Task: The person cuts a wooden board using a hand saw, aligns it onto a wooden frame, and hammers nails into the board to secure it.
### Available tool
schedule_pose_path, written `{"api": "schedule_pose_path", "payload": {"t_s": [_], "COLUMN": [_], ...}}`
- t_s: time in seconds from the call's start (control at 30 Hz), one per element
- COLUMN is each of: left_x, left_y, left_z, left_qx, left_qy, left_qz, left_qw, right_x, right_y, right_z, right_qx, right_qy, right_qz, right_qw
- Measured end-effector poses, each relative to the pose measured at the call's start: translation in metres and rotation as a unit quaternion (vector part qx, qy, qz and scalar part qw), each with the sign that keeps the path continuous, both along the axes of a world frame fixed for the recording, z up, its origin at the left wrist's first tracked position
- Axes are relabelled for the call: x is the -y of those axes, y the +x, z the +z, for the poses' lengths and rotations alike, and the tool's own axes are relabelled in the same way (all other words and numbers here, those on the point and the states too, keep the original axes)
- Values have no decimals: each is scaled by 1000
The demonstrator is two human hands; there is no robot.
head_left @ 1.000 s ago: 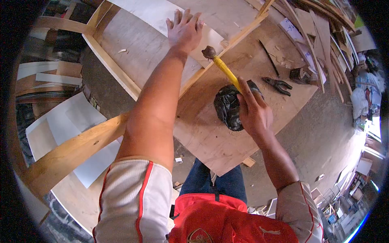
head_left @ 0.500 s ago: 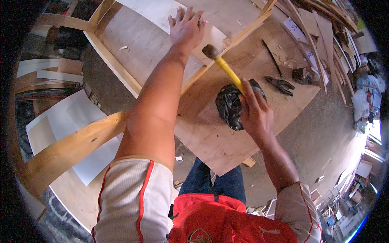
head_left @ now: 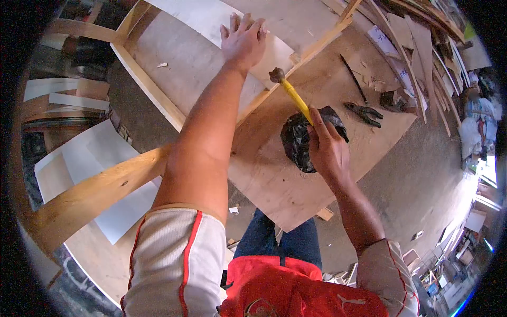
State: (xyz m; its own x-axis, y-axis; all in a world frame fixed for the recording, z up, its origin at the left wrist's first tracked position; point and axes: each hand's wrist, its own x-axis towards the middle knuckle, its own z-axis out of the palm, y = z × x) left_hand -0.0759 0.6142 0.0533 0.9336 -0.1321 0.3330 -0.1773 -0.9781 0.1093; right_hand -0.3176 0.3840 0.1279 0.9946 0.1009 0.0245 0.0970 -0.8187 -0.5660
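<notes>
My left hand [head_left: 244,45] lies with fingers spread on a pale white board [head_left: 203,20] that crosses the wooden frame [head_left: 150,87]. In my right hand [head_left: 328,145] is a hammer [head_left: 294,98], gripped by its yellow handle. The hammer's dark head is at the frame's near rail, close to the end of the white board; whether it touches the wood I cannot tell. Beneath my right hand a black plastic bag [head_left: 297,138] sits on the plywood sheet [head_left: 274,185], partly hidden by the hand.
Pliers [head_left: 364,113] and a thin black rod-like tool [head_left: 354,79] lie on the plywood to the right. Wood strips [head_left: 417,47] are piled at the upper right. A wooden beam [head_left: 100,190] slants across the left, above white sheets [head_left: 113,211].
The hammer and my right hand have shifted slightly, the hand a little to the left and its head a bit lower. My left hand stays on the board.
</notes>
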Motion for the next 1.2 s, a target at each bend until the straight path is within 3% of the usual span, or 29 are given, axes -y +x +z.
{"api": "schedule_pose_path", "payload": {"t_s": [0.17,0.27,0.4,0.5,0.6,0.63,0.73,0.83,0.9,0.97,1.03,1.13,1.2], "left_x": [2,3,1,-1,-2,-1,-3,0,1,-1,-1,-2,0], "left_y": [-5,-5,-7,-4,-4,-3,-4,-2,-4,-4,-1,-2,-2], "left_z": [0,-2,-3,-5,-8,-6,-8,-5,-4,-6,-11,-10,-6], "left_qx": [-35,-34,-33,-8,-3,-5,6,-33,-39,-25,9,-1,-23], "left_qy": [-26,-21,-17,-19,-14,-14,-6,-24,-28,-24,-17,-15,-19], "left_qz": [9,11,10,-8,-11,-7,-6,12,9,4,-8,-8,-1], "left_qw": [999,999,999,1000,1000,1000,1000,999,999,999,1000,1000,1000], "right_x": [-1,1,3,1,6,3,5,2,4,5,3,8,3], "right_y": [-5,0,6,0,-2,0,3,0,-4,-5,-2,4,1], "right_z": [21,2,20,34,6,4,17,28,25,10,-16,7,24], "right_qx": [154,-18,-44,115,104,-38,-28,96,136,99,-13,2,81], "right_qy": [84,-39,-65,55,2,-89,-78,36,48,23,-47,-56,28], "right_qz": [-18,14,24,-15,5,17,43,8,-5,-13,-17,11,-8], "right_qw": [984,999,997,992,995,995,996,995,989,995,999,998,996]}}
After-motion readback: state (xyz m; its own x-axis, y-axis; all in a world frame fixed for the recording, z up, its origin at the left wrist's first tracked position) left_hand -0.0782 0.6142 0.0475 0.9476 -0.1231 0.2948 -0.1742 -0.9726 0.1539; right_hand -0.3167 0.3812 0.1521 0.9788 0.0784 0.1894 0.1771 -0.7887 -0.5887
